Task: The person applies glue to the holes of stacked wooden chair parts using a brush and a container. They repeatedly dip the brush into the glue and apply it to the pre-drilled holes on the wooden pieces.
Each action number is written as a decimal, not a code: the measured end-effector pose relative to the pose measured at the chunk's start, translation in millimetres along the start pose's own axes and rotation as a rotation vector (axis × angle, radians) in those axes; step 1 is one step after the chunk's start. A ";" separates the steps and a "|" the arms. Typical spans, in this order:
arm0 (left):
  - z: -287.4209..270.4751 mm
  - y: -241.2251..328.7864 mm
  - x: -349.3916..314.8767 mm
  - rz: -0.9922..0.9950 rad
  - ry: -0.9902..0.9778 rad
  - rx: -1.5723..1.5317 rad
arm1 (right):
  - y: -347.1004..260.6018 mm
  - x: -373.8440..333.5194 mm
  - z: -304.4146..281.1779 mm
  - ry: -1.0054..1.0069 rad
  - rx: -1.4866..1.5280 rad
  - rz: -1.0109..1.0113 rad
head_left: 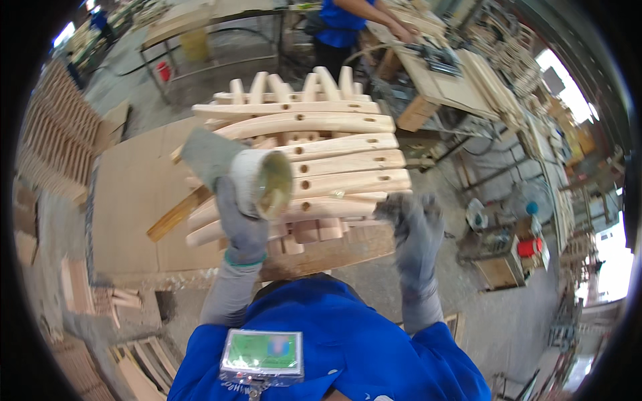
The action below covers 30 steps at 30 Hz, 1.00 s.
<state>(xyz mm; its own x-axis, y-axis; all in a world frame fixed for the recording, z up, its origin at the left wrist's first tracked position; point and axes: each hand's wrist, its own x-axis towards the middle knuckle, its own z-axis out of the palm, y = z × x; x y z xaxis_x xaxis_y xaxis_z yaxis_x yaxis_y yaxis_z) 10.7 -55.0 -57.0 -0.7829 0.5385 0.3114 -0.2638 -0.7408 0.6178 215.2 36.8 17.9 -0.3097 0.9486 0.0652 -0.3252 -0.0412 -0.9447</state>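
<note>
In a grey glove, my left hand (242, 224) is wrapped round a white cup (242, 177), tilted so its mouth shows a yellowish, glue-like substance inside. A flat grey-green piece (210, 155) sticks out behind the cup; whether I hold it too is unclear. My gloved right hand (416, 230) is at the right ends of the stacked wooden slats, its fingers curled together and smeared by motion. What they pinch, if anything, cannot be made out. The pale, curved slats (348, 166) lie side by side in front of me, with round and oblong holes along them.
The slats rest on a brown board-topped table (134, 200); a yellowish wood strip (177, 215) lies at their left. Stacked slats (53, 127) stand far left. Another person in blue (344, 23) works at a far bench (455, 83). A box with a red container (528, 248) is at right.
</note>
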 end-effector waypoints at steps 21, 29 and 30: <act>-29.5 -35.6 22.8 -0.154 0.171 -0.127 | 22.7 129.6 -104.4 -0.018 -0.203 0.044; -29.8 -35.9 22.7 -0.163 0.178 -0.114 | 17.1 118.4 -85.7 -0.029 -0.336 -0.054; -28.8 -36.2 22.6 -0.170 0.189 -0.117 | 20.7 118.1 -82.5 -0.052 -0.385 -0.064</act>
<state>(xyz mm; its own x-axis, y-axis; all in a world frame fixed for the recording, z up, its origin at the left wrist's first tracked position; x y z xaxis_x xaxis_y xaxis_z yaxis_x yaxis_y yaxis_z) -13.6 -27.6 -93.2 -0.8099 0.5831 0.0634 -0.4552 -0.6931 0.5589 245.6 173.9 -20.5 -0.3479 0.9277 0.1353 0.0100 0.1480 -0.9889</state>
